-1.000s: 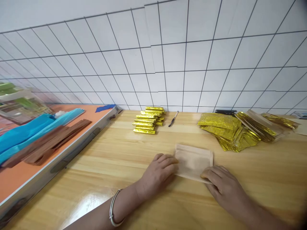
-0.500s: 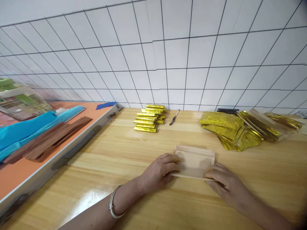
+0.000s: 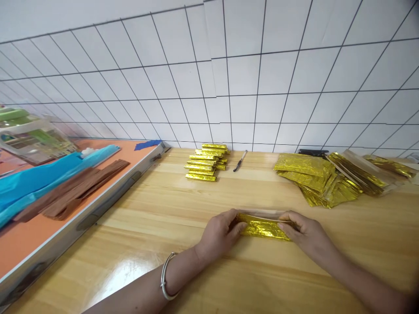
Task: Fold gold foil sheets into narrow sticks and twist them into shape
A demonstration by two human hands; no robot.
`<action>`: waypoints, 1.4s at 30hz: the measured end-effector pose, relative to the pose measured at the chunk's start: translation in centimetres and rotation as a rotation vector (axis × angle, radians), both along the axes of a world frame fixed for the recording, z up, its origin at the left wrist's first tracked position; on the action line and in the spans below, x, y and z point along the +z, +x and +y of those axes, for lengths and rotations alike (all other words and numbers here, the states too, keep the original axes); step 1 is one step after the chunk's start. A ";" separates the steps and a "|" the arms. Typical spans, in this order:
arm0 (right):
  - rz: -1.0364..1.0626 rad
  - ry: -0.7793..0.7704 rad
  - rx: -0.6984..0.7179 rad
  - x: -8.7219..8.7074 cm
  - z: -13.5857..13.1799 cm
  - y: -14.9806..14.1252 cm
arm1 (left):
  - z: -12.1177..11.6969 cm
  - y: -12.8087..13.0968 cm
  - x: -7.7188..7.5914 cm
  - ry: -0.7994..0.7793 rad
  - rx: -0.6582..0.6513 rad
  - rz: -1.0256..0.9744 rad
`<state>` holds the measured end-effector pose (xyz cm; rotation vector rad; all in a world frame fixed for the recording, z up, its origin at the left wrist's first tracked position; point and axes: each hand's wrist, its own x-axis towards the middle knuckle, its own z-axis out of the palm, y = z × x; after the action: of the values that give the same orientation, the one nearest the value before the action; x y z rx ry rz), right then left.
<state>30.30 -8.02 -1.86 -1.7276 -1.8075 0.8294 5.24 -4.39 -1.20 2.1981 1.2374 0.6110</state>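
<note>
A sheet of gold foil paper point(image 3: 266, 228) with a tan inner side lies low on the wooden table, partly folded, its shiny face toward me. At its left end, my left hand point(image 3: 224, 230), with a bangle on the wrist, pinches it between thumb and fingers. My right hand point(image 3: 299, 226) grips the other end the same way. Beyond my hands, several narrow folded gold bars point(image 3: 201, 168) are stacked in a pile. To the right spreads a heap of flat gold foil sheets point(image 3: 304, 168).
A pen point(image 3: 240, 161) lies near the tiled wall point(image 3: 242, 74). Behind the gold sheets is a black object point(image 3: 313, 152). At left, a raised orange surface point(image 3: 129, 153) bears blue crepe paper point(image 3: 42, 176), brown crepe paper point(image 3: 75, 192) and a clear box with green parts point(image 3: 32, 135).
The sheet's tan side faced up before; now its near part is folded up, showing gold. Both hands have moved slightly away from me and hold its ends.
</note>
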 end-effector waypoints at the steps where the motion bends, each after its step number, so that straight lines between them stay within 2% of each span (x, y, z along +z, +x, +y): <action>1: -0.028 0.009 0.000 0.0 0.4 0.0 | 0.0 0.1 -0.1 0.007 0.029 0.015; 4: -0.146 0.052 -0.006 0.1 1.5 -0.1 | 0.1 0.3 -0.6 0.139 0.077 0.072; 6: -0.223 0.080 -0.007 0.1 2.0 -0.2 | 0.0 0.3 -0.7 0.319 0.007 0.117; 9: -0.305 0.101 -0.001 -0.1 2.3 -0.3 | -0.6 0.3 -0.8 0.522 -0.295 0.184; 11: -0.344 0.113 0.003 -0.3 2.4 -0.4 | -1.0 0.3 -0.7 0.530 -0.491 0.210; 13: -0.362 0.123 0.011 -0.3 2.3 -0.5 | -1.3 0.4 -0.4 0.465 -0.581 0.237; 16: -0.368 0.116 0.024 -0.3 2.3 -0.4 | -1.5 0.5 0.0 0.361 -0.595 0.262; 20: -0.370 0.114 0.046 -0.2 2.3 -0.4 | -1.4 0.6 0.4 0.306 -0.595 0.276; 29: -0.395 0.132 0.014 -0.3 2.3 -0.6 | -1.4 0.7 0.5 0.321 -0.563 0.348; 34: -0.201 0.163 0.020 -0.7 2.6 0.4 | -1.5 0.9 0.7 0.335 -0.510 0.371; 39: 0.095 0.054 0.013 -1.1 2.5 1.5 | -1.7 0.9 0.6 0.328 -0.479 0.365; 42: 0.125 0.034 -0.020 -1.5 2.4 1.7 | -1.8 0.8 0.5 0.324 -0.458 0.370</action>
<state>32.00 -5.58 -3.38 -1.6328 -1.7102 0.8733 6.05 -6.23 -0.71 2.8420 0.7814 0.2327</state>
